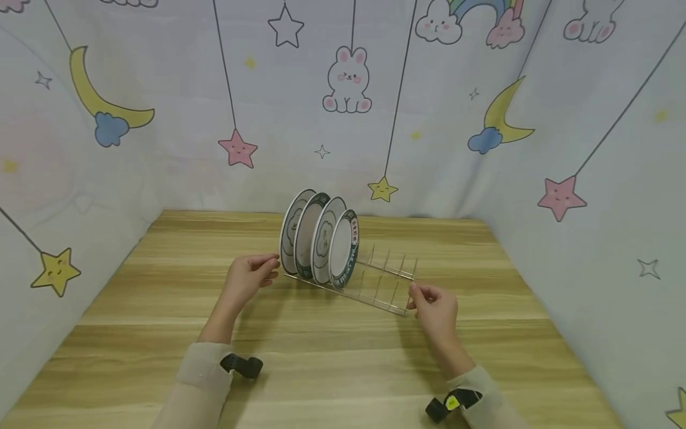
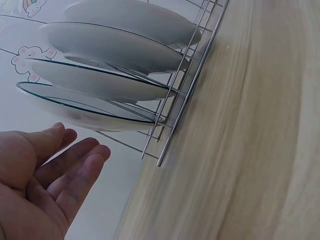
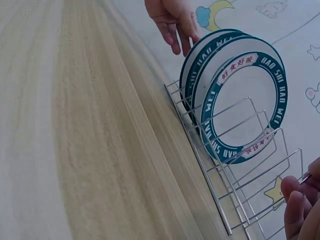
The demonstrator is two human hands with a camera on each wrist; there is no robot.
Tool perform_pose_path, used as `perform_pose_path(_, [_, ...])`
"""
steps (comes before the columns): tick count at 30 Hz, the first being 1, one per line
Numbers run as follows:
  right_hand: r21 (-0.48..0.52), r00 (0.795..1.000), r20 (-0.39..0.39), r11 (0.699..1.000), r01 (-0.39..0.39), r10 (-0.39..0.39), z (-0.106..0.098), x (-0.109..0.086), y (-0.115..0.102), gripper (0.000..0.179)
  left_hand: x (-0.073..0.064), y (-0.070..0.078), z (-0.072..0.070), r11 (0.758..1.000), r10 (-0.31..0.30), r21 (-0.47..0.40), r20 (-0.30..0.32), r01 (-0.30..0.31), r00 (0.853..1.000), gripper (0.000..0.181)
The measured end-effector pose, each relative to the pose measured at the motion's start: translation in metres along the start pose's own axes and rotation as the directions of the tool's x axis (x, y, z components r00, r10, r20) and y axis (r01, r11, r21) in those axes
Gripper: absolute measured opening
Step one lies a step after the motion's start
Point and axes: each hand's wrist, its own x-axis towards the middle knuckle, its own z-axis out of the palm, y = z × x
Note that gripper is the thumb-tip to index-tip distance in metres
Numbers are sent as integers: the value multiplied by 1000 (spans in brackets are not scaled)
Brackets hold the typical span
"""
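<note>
A wire dish rack (image 1: 375, 304) stands at a slant on the wooden table, with several round plates upright in its left half. The nearest plate (image 3: 245, 100) has a white centre and a green rim with lettering. At the rack's right end, my right hand (image 1: 436, 310) pinches the end wire between thumb and fingers; the right wrist view cuts off most of that hand (image 3: 302, 205). My left hand (image 1: 249, 279) is beside the leftmost plate (image 2: 85, 112), fingers loosely bent and holding nothing. Whether a fingertip touches that plate, I cannot tell.
Bare wire slots (image 3: 260, 170) make up the rack's right half. The wood-grain table (image 1: 321, 369) extends around the rack. Behind and at both sides hangs a white cloth (image 1: 300, 89) printed with stars, moons and rabbits.
</note>
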Motion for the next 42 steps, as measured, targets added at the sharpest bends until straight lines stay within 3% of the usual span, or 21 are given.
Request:
perform_pose_path(11, [53, 999, 8, 998, -34, 33, -1, -22, -4, 15, -10, 4, -4, 1000, 8, 3, -12, -8, 1000, 34])
perform_pose_path(26, [26, 995, 73, 997, -74, 72, 4, -50, -10, 25, -32, 15, -5, 1000, 21, 6, -74, -21, 997, 38])
perform_pose_path(34, [63, 996, 64, 996, -62, 58, 10, -58, -14, 23, -46, 28, 3, 999, 27, 39, -37, -25, 999, 40])
perform_pose_path(42, [121, 989, 108, 986, -114, 102, 17, -70, -33, 18, -56, 39, 14, 991, 96, 90, 28, -98, 995, 31])
